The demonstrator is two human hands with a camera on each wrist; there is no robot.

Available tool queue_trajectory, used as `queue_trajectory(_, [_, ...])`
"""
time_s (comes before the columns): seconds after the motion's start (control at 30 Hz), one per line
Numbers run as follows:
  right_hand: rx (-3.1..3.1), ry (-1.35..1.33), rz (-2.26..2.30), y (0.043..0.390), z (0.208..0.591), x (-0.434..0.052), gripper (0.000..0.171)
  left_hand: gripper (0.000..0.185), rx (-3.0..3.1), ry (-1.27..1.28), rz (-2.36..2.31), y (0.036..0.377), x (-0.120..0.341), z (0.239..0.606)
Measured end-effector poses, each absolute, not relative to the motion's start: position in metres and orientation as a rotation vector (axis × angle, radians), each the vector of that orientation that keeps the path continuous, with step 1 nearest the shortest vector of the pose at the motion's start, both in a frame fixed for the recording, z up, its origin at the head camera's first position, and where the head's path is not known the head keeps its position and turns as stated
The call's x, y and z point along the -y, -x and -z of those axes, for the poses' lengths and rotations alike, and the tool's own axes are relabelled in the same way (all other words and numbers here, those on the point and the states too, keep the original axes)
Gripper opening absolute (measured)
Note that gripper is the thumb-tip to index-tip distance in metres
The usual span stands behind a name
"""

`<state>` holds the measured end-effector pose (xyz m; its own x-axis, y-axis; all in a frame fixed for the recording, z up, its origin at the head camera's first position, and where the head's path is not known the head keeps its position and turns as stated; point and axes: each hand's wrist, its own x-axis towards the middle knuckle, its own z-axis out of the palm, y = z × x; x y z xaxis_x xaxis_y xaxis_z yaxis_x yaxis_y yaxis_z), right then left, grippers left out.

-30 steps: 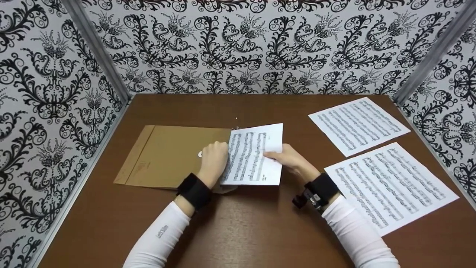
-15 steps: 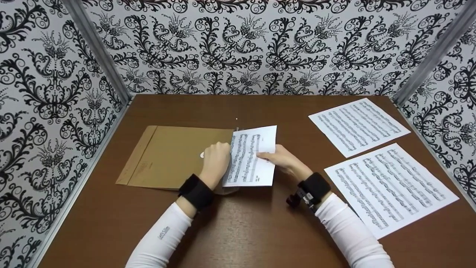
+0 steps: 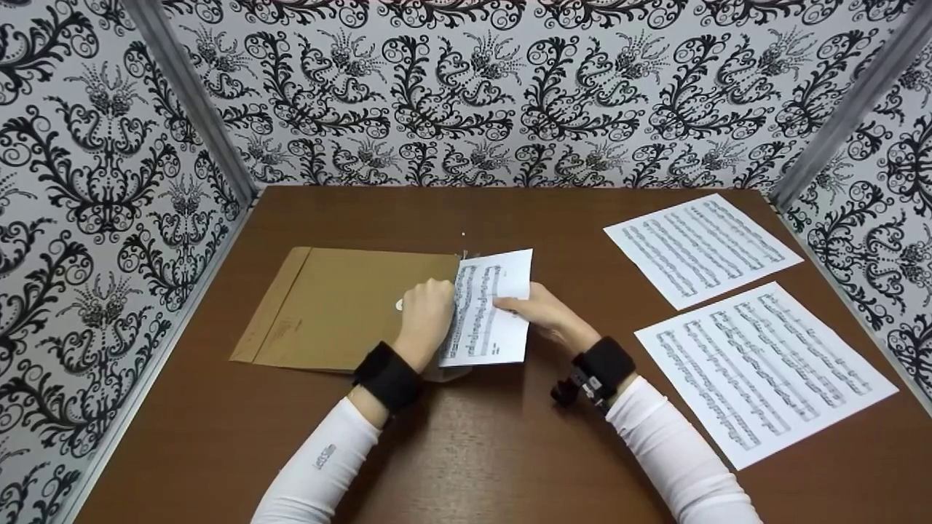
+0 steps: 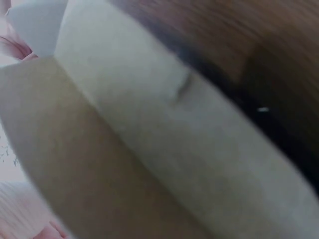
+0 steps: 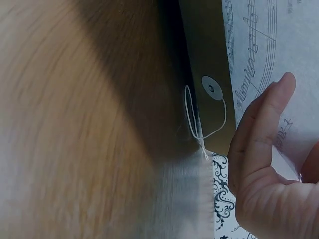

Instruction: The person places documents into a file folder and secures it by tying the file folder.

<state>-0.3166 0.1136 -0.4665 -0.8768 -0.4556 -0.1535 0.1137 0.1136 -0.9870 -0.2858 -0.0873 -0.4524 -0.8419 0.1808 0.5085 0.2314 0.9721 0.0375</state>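
Observation:
A brown kraft envelope (image 3: 349, 306) lies across the left middle of the table. At its right edge my left hand (image 3: 426, 313) grips the mouth, fingers curled, the fingertips hidden. A sheet of music (image 3: 484, 335) sits with its left part inside the envelope, and the rest sticks out to the right. My right hand (image 3: 550, 313) pinches the sheet's outer edge, thumb on top and fingers underneath. The right wrist view shows the envelope's flap (image 5: 207, 45) with a round string fastener (image 5: 212, 88) below the sheet. Close up in the left wrist view, the envelope's paper (image 4: 89, 149) looks blurred.
Two more sheets of music lie flat on the right side of the brown table (image 3: 466, 451): a far sheet (image 3: 703, 247) and a nearer sheet (image 3: 764, 371). Patterned walls (image 3: 466, 94) enclose the back and sides. The right forearm extends beside the nearer sheet.
My right hand has moved left, sliding the sheet of music further into the envelope, so less of it shows. The left hand keeps its grip, shifting slightly right with the envelope.

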Motion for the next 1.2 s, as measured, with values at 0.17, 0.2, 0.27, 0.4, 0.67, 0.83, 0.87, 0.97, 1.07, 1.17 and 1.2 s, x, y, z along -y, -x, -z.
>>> queue_trajectory(0.17, [-2.018,0.314,1.805,0.318,0.469,-0.109,0.044,0.019,2.581,0.288,0.149,0.285,0.087,0.453])
queue_trajectory(0.2, [-2.021,0.308,1.806,0.318,0.469,-0.108,0.044,0.019,2.578,0.288,0.153,0.285,0.087,0.453])
queue_trajectory(0.27, [-2.025,0.298,1.811,0.318,0.47,-0.105,0.044,0.019,2.576,0.286,0.154,0.285,0.087,0.453])
queue_trajectory(0.4, [-2.026,0.277,1.827,0.319,0.471,-0.101,0.044,0.019,2.585,0.287,0.171,0.285,0.086,0.454])
queue_trajectory(0.67, [-2.047,0.239,1.841,0.32,0.476,-0.09,0.046,0.015,2.618,0.292,0.213,0.285,0.085,0.453])
queue_trajectory(0.83, [-2.05,0.204,1.857,0.32,0.476,-0.085,0.046,0.012,2.629,0.295,0.239,0.285,0.085,0.453])
queue_trajectory(0.87, [-2.05,0.197,1.859,0.32,0.476,-0.084,0.046,0.012,2.633,0.294,0.246,0.285,0.085,0.452])
queue_trajectory(0.97, [-2.041,0.203,1.868,0.32,0.477,-0.082,0.047,0.014,2.635,0.295,0.265,0.285,0.085,0.452])
queue_trajectory(1.07, [-2.058,0.22,1.862,0.321,0.479,-0.08,0.046,0.019,2.63,0.303,0.257,0.285,0.084,0.451])
queue_trajectory(1.17, [-2.079,0.243,1.86,0.321,0.479,-0.079,0.046,0.021,2.614,0.304,0.236,0.284,0.083,0.451])
queue_trajectory(1.2, [-2.088,0.248,1.859,0.321,0.48,-0.078,0.046,0.021,2.614,0.303,0.228,0.284,0.083,0.451])
